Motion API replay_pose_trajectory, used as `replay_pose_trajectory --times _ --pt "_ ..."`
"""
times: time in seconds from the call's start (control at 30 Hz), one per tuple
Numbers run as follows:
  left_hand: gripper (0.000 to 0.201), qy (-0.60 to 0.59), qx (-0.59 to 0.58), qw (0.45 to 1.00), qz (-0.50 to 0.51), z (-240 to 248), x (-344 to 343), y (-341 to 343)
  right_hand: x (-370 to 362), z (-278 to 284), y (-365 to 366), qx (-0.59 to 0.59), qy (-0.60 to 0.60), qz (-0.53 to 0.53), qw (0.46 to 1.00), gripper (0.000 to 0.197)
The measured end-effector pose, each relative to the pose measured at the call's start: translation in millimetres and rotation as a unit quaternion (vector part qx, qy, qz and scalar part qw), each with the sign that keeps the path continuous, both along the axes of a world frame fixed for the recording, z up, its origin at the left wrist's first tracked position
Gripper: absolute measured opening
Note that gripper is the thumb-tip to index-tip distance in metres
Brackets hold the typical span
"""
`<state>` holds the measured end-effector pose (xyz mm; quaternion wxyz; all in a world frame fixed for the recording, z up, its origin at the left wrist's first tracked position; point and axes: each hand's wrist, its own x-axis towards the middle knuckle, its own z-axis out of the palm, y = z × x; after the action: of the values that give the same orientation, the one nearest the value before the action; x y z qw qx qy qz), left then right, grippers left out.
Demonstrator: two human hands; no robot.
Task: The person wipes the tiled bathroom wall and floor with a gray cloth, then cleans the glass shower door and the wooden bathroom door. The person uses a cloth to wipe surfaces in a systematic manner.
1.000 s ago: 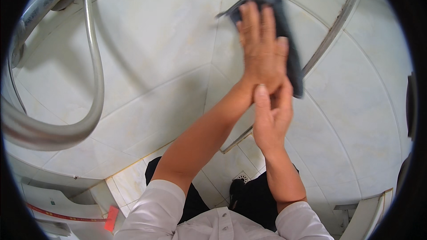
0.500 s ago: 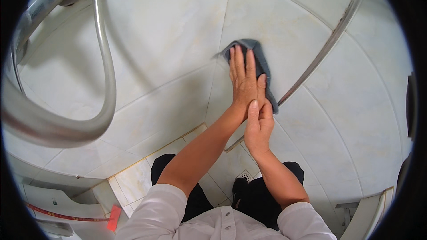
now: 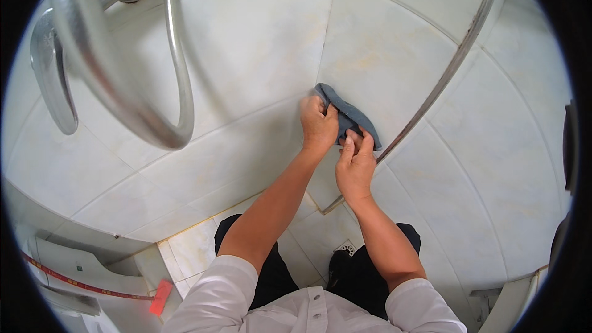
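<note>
A folded dark grey-blue cloth (image 3: 351, 111) is held between my two hands, just in front of the pale tiled wall (image 3: 388, 55) near its corner. My left hand (image 3: 319, 124) grips the cloth's left end with curled fingers. Lower down, my right hand (image 3: 356, 166) pinches the near edge of the same cloth between thumb and fingers. Part of the fingers on both hands is hidden in or behind the folds.
A metal shower hose (image 3: 185, 86) loops down at the upper left, beside a tap lever (image 3: 55, 80). A metal strip (image 3: 444, 86) runs down the wall on the right. A floor drain (image 3: 347, 248) lies by my foot. A red-orange tag (image 3: 161, 298) is at lower left.
The left hand lay flat on the cloth against the wall; now its fingers curl around it. The cloth has come lower and is gathered. The right hand has left the left wrist for the cloth.
</note>
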<state>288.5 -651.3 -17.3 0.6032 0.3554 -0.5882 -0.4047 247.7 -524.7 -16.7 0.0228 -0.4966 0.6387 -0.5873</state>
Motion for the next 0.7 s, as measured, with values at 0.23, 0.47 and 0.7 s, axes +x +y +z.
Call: replay_pose_trajectory --times 0.23,0.47,0.7 --pt "0.016 0.082 -0.032 0.993 0.075 23.9 43.9 15.2 13.8 24.4 -58.7 -0.057 0.038 0.004 0.998 0.054" --pt "0.024 -0.137 -0.225 0.898 0.352 37.6 113.6 -16.6 35.4 28.2 -149.5 -0.106 0.108 0.003 0.988 0.047" --pt "0.034 -0.206 -0.102 0.897 0.378 -38.4 123.4 -0.8 32.4 -62.2 -153.7 -0.042 0.048 0.088 0.994 0.03"
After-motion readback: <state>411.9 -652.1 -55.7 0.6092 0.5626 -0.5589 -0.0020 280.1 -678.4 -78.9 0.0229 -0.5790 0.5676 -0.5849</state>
